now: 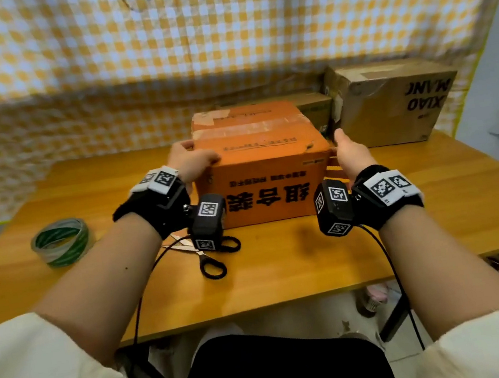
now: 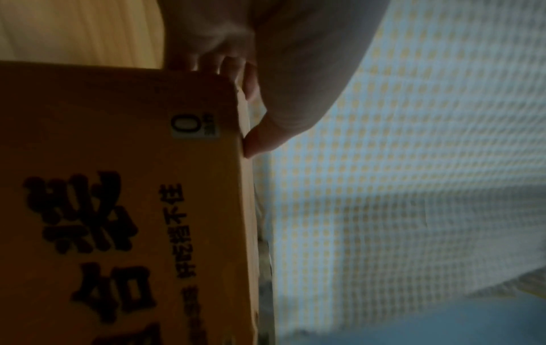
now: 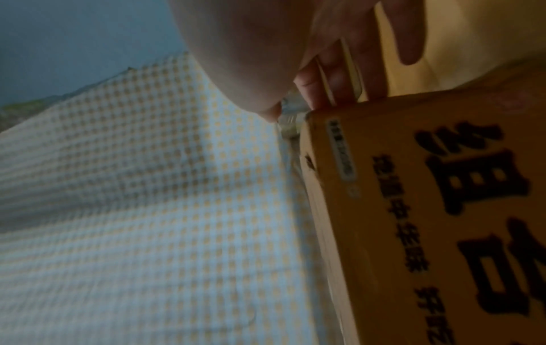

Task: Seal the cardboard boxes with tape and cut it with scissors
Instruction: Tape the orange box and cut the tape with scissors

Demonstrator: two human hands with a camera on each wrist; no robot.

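An orange cardboard box (image 1: 260, 161) with black lettering stands in the middle of the wooden table, old tape strips across its closed top. My left hand (image 1: 193, 160) grips its top left corner. In the left wrist view the thumb (image 2: 263, 135) lies on the top edge and the fingers (image 2: 224, 67) run down the side. My right hand (image 1: 343, 150) presses flat against the box's right side, fingers (image 3: 339, 70) straight, thumb raised by the top corner. A green-striped tape roll (image 1: 61, 242) lies at the left. Black-handled scissors (image 1: 211, 259) lie in front of the box.
A brown cardboard box (image 1: 390, 101) with black print stands at the back right, and a lower box (image 1: 315, 106) sits behind the orange one. A yellow checked cloth (image 1: 220, 32) hangs behind the table. The table's front edge (image 1: 258, 309) is near my lap.
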